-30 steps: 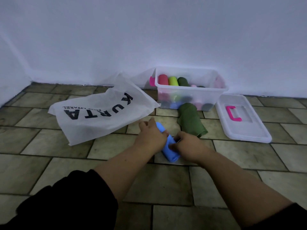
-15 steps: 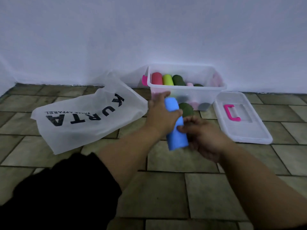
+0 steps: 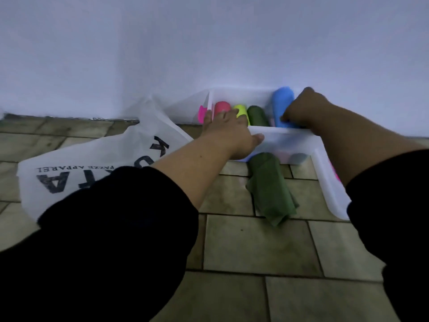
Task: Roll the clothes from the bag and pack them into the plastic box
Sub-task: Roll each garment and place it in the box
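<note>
The right hand (image 3: pixel 301 110) grips the blue roll (image 3: pixel 281 105), now moved from mid-air into the plastic box (image 3: pixel 285 138). The left hand (image 3: pixel 228 131), fingers spread, now rests on the box's rim.

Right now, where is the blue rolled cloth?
In the head view the blue roll is inside the plastic box, toward its right end, right of the dark green roll, with the right hand gripping it.

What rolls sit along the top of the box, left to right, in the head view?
Pink roll → yellow-green roll → dark green roll → blue roll, gripped by the right hand.
</note>
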The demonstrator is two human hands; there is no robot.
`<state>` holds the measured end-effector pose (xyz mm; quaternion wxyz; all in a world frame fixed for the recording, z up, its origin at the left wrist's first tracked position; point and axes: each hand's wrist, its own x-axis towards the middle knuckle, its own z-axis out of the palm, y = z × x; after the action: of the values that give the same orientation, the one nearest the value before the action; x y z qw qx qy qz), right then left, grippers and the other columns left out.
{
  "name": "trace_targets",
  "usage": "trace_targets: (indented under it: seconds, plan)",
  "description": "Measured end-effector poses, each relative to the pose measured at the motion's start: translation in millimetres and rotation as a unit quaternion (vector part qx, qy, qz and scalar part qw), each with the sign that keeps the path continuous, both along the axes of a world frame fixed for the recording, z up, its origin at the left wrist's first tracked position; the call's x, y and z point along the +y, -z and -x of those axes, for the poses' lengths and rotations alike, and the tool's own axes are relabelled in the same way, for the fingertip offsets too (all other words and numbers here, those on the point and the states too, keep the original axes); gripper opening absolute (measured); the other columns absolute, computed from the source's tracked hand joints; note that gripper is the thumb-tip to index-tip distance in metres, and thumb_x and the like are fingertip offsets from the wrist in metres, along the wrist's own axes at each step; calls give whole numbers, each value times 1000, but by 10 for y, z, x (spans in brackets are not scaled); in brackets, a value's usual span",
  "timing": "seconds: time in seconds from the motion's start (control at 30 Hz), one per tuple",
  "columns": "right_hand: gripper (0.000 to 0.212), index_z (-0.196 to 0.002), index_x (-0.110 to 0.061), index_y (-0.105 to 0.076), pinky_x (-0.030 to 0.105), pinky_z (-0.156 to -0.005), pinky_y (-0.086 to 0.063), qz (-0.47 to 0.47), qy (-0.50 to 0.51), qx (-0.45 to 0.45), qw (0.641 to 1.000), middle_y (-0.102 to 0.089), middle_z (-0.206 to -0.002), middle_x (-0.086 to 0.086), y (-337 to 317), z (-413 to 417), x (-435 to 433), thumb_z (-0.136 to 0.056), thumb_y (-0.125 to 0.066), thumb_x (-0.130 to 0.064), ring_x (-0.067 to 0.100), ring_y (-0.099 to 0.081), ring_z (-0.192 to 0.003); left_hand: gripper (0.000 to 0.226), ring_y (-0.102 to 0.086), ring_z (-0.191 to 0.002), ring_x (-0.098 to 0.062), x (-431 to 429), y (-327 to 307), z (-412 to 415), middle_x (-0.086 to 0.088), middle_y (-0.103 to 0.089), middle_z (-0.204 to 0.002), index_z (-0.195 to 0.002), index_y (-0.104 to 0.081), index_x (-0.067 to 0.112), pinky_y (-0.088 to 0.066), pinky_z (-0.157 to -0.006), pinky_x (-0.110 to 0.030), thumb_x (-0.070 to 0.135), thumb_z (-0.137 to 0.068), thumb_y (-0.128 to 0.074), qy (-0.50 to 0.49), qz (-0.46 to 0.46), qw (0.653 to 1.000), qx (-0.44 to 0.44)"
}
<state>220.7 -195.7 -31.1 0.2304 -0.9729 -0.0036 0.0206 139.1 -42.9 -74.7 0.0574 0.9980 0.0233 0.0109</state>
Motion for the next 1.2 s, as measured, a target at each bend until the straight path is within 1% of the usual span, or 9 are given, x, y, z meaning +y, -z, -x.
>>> trace_targets:
  seconds: [0.1, 0.27, 0.4, 0.57, 0.67, 0.77, 0.83, 1.0, 1.2]
  plan:
    - [52, -124, 9, -50, 37, -84, -44, 181, -125, 21, 975, -53, -126, 30, -42, 61, 211, -83, -68, -17, 41, -54, -113, 76, -6, -145, -27, -3, -10, 8, -5, -10, -159, -148, -23, 21, 6, -112, -53, 66, -87, -32, 2, 0, 1000, 14]
    - [46, -123, 3, -51, 41, -87, -44, 250, -157, 59, 954, -52, -128, 28, -13, 21, 239, -85, -64, -20, 41, -53, -111, 75, -3, -145, -28, 8, 9, 13, -4, -9, -159, -147, -25, 20, 8, -112, -54, 65, -87, -32, 3, 7, 1000, 8]
    - [47, -120, -2, -56, 36, -92, -42, 150, -129, 22, 980, -56, -128, 21, 17, -51, 128, -85, -64, -33, 35, -52, -114, 75, -7, -144, -29, -2, 7, 9, -5, -12, -158, -146, -26, 20, 5, -113, -54, 65, -87, -34, -2, 2, 1000, 4]
    - [6, -75, -24, -51, 29, -68, -35, -70, -30, -243, 967, -58, -82, -1, 222, 431, -172, -77, -51, -18, 21, -51, -79, 76, -11, -144, -28, 9, 21, 44, -5, -15, -157, -146, -27, 21, 3, -113, -54, 65, -86, -39, 9, 9, 1000, -16]
    - [14, -79, -20, -58, 28, -66, -37, 17, -70, -111, 991, -65, -84, 4, 611, 820, -307, -79, -56, -34, 25, -56, -78, 69, -8, -145, -26, 48, 5, 168, -5, -18, -156, -145, -31, 21, 1, -114, -52, 56, -87, -46, 41, 29, 997, -56]
    - [62, -116, -18, -54, 31, -72, -44, 33, -74, 36, 996, -66, -109, 7, 897, 1104, -312, -70, -65, -59, 27, -62, -95, 62, -18, -143, -28, 49, 106, 592, -8, -27, -153, -141, -41, 16, -9, -116, -43, 41, -86, -56, 97, 92, 978, -160]
    - [86, -132, -15, -38, 31, -71, -42, 26, -85, 41, 995, -63, -115, 8, 970, 1231, -249, -66, -67, -61, 30, -62, -99, 63, -25, -140, -24, 65, 271, 974, -6, -31, -152, -141, -40, 18, -18, -114, -37, 40, -84, -56, 105, 127, 978, -127]
    - [68, -126, -21, -38, 28, -71, -42, 41, -176, 51, 982, -61, -115, 7, 890, 1498, -144, -69, -69, -44, 24, -60, -93, 80, -7, -145, -26, 219, 733, 1673, 0, -3, -159, -147, -14, 34, -18, -113, -49, 56, -81, -52, 29, 10, 984, 174]
    - [69, -131, -34, -32, 26, -72, -45, 57, -288, 105, 950, -59, -116, -2, 847, 1931, -120, -74, -69, -38, 12, -54, -88, 88, -11, -145, -19, 260, 832, 1979, 4, -3, -159, -147, -6, 34, -19, -113, -41, 59, -79, -56, -14, 128, 991, 36]
